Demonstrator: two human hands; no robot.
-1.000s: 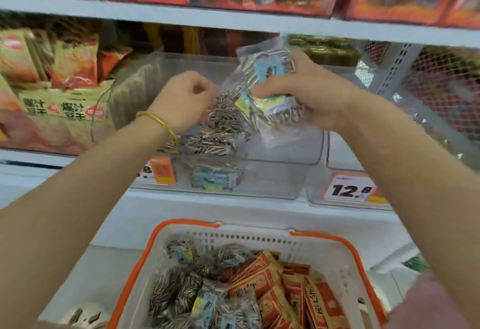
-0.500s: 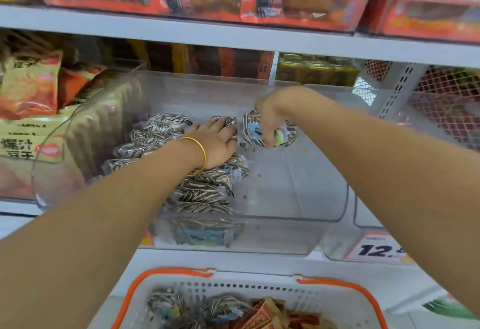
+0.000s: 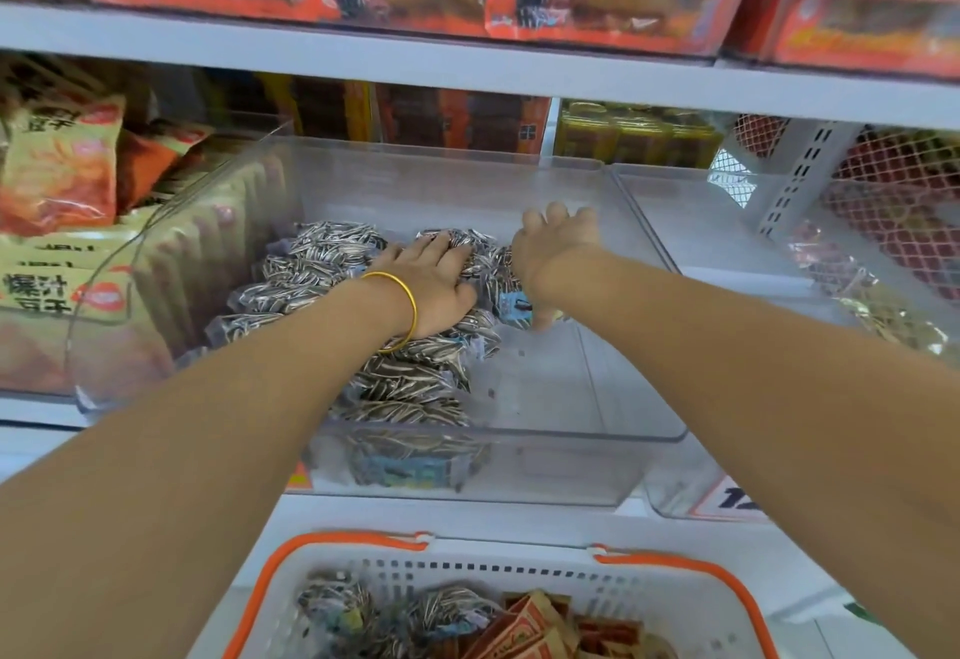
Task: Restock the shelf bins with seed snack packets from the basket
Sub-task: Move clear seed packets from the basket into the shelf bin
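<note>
Hands both inside the clear shelf bin [image 3: 571, 432]. Left hand [image 3: 431, 284] flat, fingers straight, pressing down on the heap of seed packets [image 3: 332, 253] that fills the bin's left half, running front to back. Right hand [image 3: 558, 255] just beside it at the heap's right edge, fingers curled away from the camera, thumb hanging down. Blue-labelled packet [image 3: 511, 302] sits between the two hands, touching the heap. Cannot tell whether the right hand pinches it or only nudges it.

Bin's right half bare, directly under the right forearm. Basket [image 3: 675, 570] below, nearer the body, with striped packets [image 3: 441, 606] on its left and red-orange packets [image 3: 524, 627] to their right.

Judgement: next pickup lies down and back from both hands; right hand is nearer the bare half.
</note>
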